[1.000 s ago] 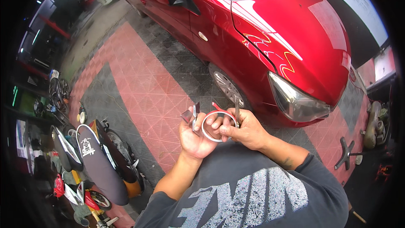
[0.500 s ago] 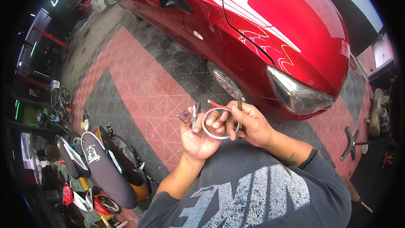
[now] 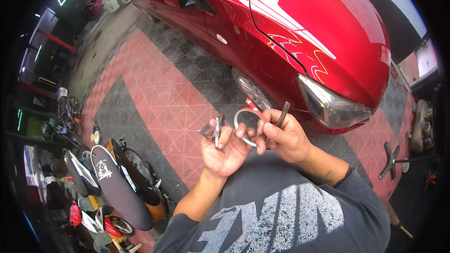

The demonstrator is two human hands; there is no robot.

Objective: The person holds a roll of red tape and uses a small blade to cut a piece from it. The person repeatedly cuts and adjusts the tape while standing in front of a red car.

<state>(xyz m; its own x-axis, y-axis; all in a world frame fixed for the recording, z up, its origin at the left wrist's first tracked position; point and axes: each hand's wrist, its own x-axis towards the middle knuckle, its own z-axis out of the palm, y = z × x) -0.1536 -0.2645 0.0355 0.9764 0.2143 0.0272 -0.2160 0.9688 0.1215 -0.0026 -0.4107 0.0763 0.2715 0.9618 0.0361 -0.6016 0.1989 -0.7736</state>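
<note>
Both hands are raised before my body. My right hand [image 3: 289,138] grips a narrow roll of tape [image 3: 236,120], a pale ring with a red strip [image 3: 253,104] loose at its top. A dark, flat bar-like tool [image 3: 284,112] also sticks up from between this hand's fingers; its kind is not clear. Fingertips of my left hand [image 3: 223,159] touch the ring's lower left side. Between that hand's other fingers sits a small dark glossy piece [image 3: 206,131] with a thin silvery edge.
A red car [image 3: 276,51] stands just ahead, its headlight [image 3: 328,100] to the right. At left are a motorcycle [image 3: 68,110] and a dark seat-shaped part [image 3: 115,182]. A black cross-shaped stand [image 3: 389,161] is at right, on red and grey floor tiles [image 3: 159,79].
My right hand has shifted slightly right and tilted the tape ring. The red strip's end stands higher, and the dark bar now leans to the right. My left hand has barely moved.
</note>
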